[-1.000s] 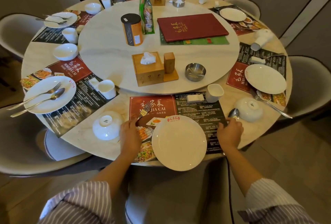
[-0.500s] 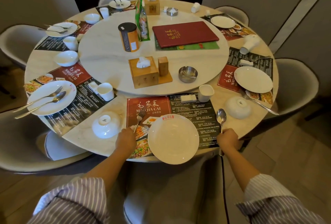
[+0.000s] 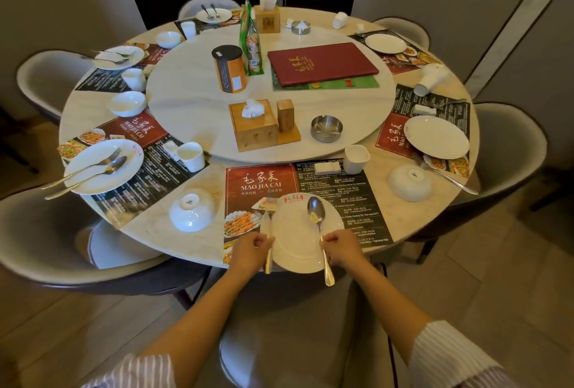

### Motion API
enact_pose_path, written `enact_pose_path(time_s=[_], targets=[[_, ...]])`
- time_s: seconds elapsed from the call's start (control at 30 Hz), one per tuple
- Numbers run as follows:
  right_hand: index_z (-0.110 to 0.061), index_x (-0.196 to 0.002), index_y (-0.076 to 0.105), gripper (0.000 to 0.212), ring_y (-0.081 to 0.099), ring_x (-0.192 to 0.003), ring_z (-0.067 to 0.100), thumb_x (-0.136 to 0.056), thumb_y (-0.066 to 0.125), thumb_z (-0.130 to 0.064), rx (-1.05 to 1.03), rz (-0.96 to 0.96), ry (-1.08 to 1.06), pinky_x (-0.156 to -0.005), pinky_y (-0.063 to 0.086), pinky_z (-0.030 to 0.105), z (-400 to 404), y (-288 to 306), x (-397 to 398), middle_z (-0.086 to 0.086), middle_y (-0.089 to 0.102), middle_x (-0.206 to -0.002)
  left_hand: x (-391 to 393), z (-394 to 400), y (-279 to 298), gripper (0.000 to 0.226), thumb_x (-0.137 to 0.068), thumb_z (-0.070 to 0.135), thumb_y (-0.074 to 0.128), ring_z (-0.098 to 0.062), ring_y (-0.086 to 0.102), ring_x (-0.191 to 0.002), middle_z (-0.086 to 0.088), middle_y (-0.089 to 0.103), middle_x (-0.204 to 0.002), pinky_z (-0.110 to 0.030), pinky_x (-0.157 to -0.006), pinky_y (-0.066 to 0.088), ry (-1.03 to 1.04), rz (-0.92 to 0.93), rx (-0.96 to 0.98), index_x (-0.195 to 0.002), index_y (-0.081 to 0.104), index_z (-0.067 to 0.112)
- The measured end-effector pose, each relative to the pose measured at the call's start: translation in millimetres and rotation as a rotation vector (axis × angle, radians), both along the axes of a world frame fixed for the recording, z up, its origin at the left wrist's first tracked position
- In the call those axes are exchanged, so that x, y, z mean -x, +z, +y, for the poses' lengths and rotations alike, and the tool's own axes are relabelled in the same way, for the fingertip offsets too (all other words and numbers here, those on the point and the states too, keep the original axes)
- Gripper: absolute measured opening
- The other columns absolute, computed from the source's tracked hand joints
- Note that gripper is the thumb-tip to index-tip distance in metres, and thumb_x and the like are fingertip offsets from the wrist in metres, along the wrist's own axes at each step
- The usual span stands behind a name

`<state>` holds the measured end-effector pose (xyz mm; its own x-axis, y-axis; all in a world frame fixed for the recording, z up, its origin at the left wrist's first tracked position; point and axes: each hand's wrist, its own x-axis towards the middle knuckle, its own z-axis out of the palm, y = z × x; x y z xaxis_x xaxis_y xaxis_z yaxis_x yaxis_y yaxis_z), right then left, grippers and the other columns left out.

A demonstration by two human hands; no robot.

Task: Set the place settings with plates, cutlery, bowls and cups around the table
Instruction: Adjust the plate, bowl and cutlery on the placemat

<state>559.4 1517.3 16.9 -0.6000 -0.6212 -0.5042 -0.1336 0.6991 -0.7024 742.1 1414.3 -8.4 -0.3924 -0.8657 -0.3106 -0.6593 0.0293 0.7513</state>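
A white plate (image 3: pixel 296 234) lies on the red and black placemat (image 3: pixel 338 189) at the near edge of the round table (image 3: pixel 149 229). My left hand (image 3: pixel 250 252) grips a fork (image 3: pixel 269 226) whose tines lie over the plate's left rim. My right hand (image 3: pixel 343 248) holds a spoon (image 3: pixel 317 216) by the handle, its bowl resting on the plate. An upturned white bowl (image 3: pixel 191 210) sits left of the mat. A white cup (image 3: pixel 356 158) and a small white rest (image 3: pixel 327 167) stand at the mat's far side.
A raised turntable (image 3: pixel 192 102) carries a tissue box (image 3: pixel 253 125), steel ashtray (image 3: pixel 326 128), red menu (image 3: pixel 323 63) and orange canister (image 3: pixel 229 68). Other settings ring the table; another upturned bowl (image 3: pixel 410 182) lies to the right. Grey chairs (image 3: pixel 40 232) surround it.
Both hands moved inward from the plate's sides: the fork and spoon now lie on the plate instead of beside it. The camera has pulled back and up.
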Motion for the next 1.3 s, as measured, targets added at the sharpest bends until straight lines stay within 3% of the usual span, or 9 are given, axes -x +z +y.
enact_pose_path(time_s=[0.17, 0.3, 0.47, 0.6, 0.8, 0.9, 1.0, 1.13, 1.3], targets=[[0.001, -0.075, 0.072, 0.017, 0.061, -0.073, 0.023, -0.087, 0.063, -0.009, -0.037, 0.064, 0.051, -0.076, 0.055, 0.040, 2, -5, -8, 0.010, 0.062, -0.072, 8, 33, -2, 0.016, -0.091, 0.030, 0.062, -0.004, 0.057, -0.072, 0.008, 0.060, -0.074, -0.014, -0.064, 0.041, -0.078, 0.035, -0.061, -0.086, 0.066, 0.015], [-0.007, -0.062, 0.067, 0.026, 0.057, -0.069, 0.019, -0.087, 0.063, -0.009, -0.060, 0.095, 0.086, -0.070, 0.052, 0.034, 2, -7, -12, 0.010, 0.060, -0.068, 12, 46, -5, 0.016, -0.089, 0.029, 0.063, -0.008, 0.061, -0.072, 0.005, 0.063, -0.072, -0.015, -0.064, 0.044, -0.032, 0.086, -0.118, -0.081, 0.067, 0.016], [0.002, -0.082, 0.073, 0.018, 0.059, -0.071, 0.018, -0.089, 0.063, -0.011, -0.062, 0.097, 0.082, -0.054, 0.044, 0.019, 3, -10, -15, 0.013, 0.066, -0.077, 17, 55, -10, 0.023, -0.089, 0.033, 0.063, -0.013, 0.063, -0.076, 0.003, 0.064, -0.074, -0.016, -0.064, 0.043, 0.026, 0.087, -0.142, -0.086, 0.072, 0.011], [0.001, -0.076, 0.073, 0.020, 0.059, -0.068, 0.018, -0.088, 0.063, -0.012, -0.077, 0.133, 0.088, -0.065, 0.050, 0.028, 1, -12, -15, 0.016, 0.067, -0.076, 18, 58, -12, 0.021, -0.089, 0.032, 0.064, -0.014, 0.063, -0.077, 0.000, 0.066, -0.077, -0.019, -0.069, 0.048, 0.065, 0.093, -0.144, -0.084, 0.070, 0.013], [0.001, -0.081, 0.073, 0.017, 0.066, -0.076, 0.024, -0.088, 0.063, -0.012, -0.053, 0.200, 0.114, -0.066, 0.052, 0.028, 4, -15, -16, 0.015, 0.071, -0.082, 21, 62, -14, 0.019, -0.084, 0.037, 0.069, -0.013, 0.065, -0.072, 0.001, 0.067, -0.073, -0.026, -0.074, 0.054, 0.100, 0.065, -0.115, -0.074, 0.065, 0.021], [-0.005, -0.084, 0.072, 0.012, 0.067, -0.081, 0.021, -0.088, 0.064, -0.013, -0.029, 0.198, 0.107, -0.069, 0.055, 0.028, 5, -17, -16, 0.010, 0.069, -0.084, 21, 64, -15, 0.023, -0.081, 0.040, 0.072, -0.015, 0.066, -0.073, -0.002, 0.068, -0.078, -0.026, -0.071, 0.055, 0.132, 0.044, -0.087, -0.079, 0.057, 0.021], [-0.009, -0.096, 0.069, 0.010, 0.063, -0.091, 0.018, -0.089, 0.064, -0.015, -0.001, 0.215, 0.073, -0.066, 0.047, 0.019, 9, -17, -13, 0.003, 0.065, -0.092, 20, 66, -21, 0.035, -0.078, 0.040, 0.074, -0.019, 0.066, -0.077, -0.007, 0.066, -0.084, -0.022, -0.064, 0.053, 0.152, 0.032, -0.075, -0.086, 0.046, 0.020], [-0.012, -0.110, 0.059, 0.024, 0.056, -0.093, 0.014, -0.088, 0.066, -0.016, 0.088, 0.244, -0.079, -0.058, 0.037, 0.013, 20, -17, -3, 0.004, 0.058, -0.105, 21, 67, -26, 0.041, -0.078, 0.035, 0.075, -0.022, 0.066, -0.086, -0.006, 0.061, -0.093, -0.030, -0.070, 0.059, 0.171, 0.075, -0.075, -0.095, 0.042, 0.017], [-0.013, -0.114, 0.050, 0.037, 0.062, -0.097, 0.022, -0.083, 0.070, -0.009, 0.150, 0.169, -0.230, -0.069, 0.054, 0.027, 27, -21, 4, 0.008, 0.060, -0.112, 20, 67, -26, 0.042, -0.079, 0.034, 0.074, -0.022, 0.066, -0.086, -0.007, 0.059, -0.095, -0.024, -0.064, 0.057, 0.163, 0.098, -0.063, -0.097, 0.040, 0.016]])
